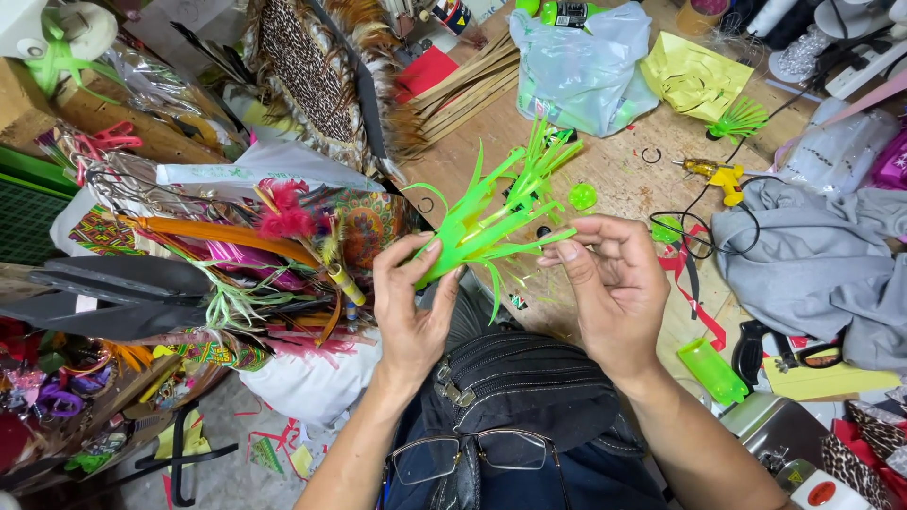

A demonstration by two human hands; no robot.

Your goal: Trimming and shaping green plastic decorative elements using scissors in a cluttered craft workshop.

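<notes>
A bundle of bright green cut plastic strips (491, 210) fans up and to the right over the wooden table (614, 170). My left hand (412, 304) pinches the bundle at its lower end. My right hand (609, 283) holds the tip of one long strip between thumb and fingers, pulling it sideways to the right. Both hands hover above my lap, where a black bag (515, 387) and a pair of glasses (472, 453) rest.
A yellow glue gun (718, 175) with a black cord, green discs (583, 196), a white plastic bag (581, 71), yellow paper (694, 76), grey cloth (812, 255) and a green bottle (710, 370) lie on the table. Feathers and leopard-print fabric (312, 66) pile up at left.
</notes>
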